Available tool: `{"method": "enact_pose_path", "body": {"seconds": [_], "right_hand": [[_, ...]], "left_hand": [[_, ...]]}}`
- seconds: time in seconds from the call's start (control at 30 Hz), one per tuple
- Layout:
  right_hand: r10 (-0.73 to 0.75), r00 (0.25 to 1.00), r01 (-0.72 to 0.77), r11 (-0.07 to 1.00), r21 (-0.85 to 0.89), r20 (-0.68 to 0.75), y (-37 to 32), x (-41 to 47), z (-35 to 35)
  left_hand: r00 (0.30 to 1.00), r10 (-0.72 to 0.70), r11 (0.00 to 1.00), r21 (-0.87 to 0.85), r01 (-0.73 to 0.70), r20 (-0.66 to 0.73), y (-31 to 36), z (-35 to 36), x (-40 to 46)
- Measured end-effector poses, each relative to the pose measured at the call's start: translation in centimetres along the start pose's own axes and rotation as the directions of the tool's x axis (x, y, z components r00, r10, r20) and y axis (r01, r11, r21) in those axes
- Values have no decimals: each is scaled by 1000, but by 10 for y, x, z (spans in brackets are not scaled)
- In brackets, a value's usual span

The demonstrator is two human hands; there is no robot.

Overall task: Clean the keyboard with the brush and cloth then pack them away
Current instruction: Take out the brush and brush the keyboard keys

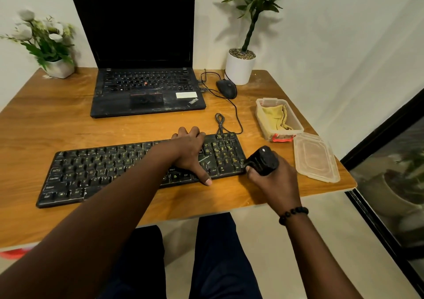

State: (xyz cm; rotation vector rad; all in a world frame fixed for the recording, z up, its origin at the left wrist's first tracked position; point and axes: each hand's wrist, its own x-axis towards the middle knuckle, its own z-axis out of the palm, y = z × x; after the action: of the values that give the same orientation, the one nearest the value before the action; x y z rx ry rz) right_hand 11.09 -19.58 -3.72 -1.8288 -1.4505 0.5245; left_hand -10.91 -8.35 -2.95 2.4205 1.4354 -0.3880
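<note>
Your left hand [191,152] lies across the right part of the keyboard [114,168], its fingers [183,132] spread and hooked over the far edge while the thumb reaches past the near edge onto the tabletop [57,115]. Your right hand [269,179] grips the brush [263,161], fingers curled round its black body, right at the keyboard's right end; the brush's front meets that end edge.

Beyond your right fingers and a little outward sits the open plastic container [278,118], with the yellow cloth [274,118] folded inside it. Its lid [315,156] lies flat just outboard of your right hand, overlapping the tabletop's right edge region, near the corner. The keyboard cable [220,122] loops just past your left fingers and runs toward the container side.

Farther beyond your left fingers stands the open laptop [144,69], with the mouse [226,88] and a white potted plant [241,67] off to its right, and a flower pot [55,67] at the far left corner. Bare wood shows between keyboard and laptop, and a narrow strip runs between the keyboard's near edge and the tabletop's front edge.
</note>
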Motion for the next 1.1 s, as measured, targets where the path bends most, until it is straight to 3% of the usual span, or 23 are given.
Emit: {"method": "enact_pose_path", "body": {"seconds": [0.17, 0.27, 0.37, 0.47, 0.53, 0.73, 0.87, 0.93, 1.1], "right_hand": [[143, 969, -100, 972, 211, -201, -2, -26, 15], [95, 991, -73, 974, 214, -95, -5, -35, 25], [101, 986, -72, 974, 215, -129, -10, -27, 20], [123, 987, -141, 973, 184, 108, -7, -12, 9], [115, 982, -146, 965, 218, 150, -3, -2, 1], [-73, 996, 77, 992, -96, 50, 4, 35, -13], [-134, 968, 159, 982, -106, 212, -4, 51, -16], [-183, 961, 217, 963, -161, 206, -6, 60, -15], [-141, 952, 194, 965, -178, 272, -4, 76, -14]], "left_hand": [[1000, 2, 1000, 3, -2, -2, -1, 0, 1], [1000, 3, 1000, 8, -3, -6, 0, 0, 0], [1000, 7, 1000, 2, -7, -6, -1, 0, 0], [1000, -1, 1000, -9, 1, -2, -1, 1, 0], [1000, -4, 1000, -18, 4, 3, -2, 2, 1], [1000, 0, 1000, -26, 1, 6, -3, 2, 1], [1000, -4, 1000, -25, 4, 4, -3, 3, 1], [1000, -2, 1000, -28, 2, 5, -3, 2, 1], [1000, -9, 999, -31, 9, 15, -2, 2, 0]]}}
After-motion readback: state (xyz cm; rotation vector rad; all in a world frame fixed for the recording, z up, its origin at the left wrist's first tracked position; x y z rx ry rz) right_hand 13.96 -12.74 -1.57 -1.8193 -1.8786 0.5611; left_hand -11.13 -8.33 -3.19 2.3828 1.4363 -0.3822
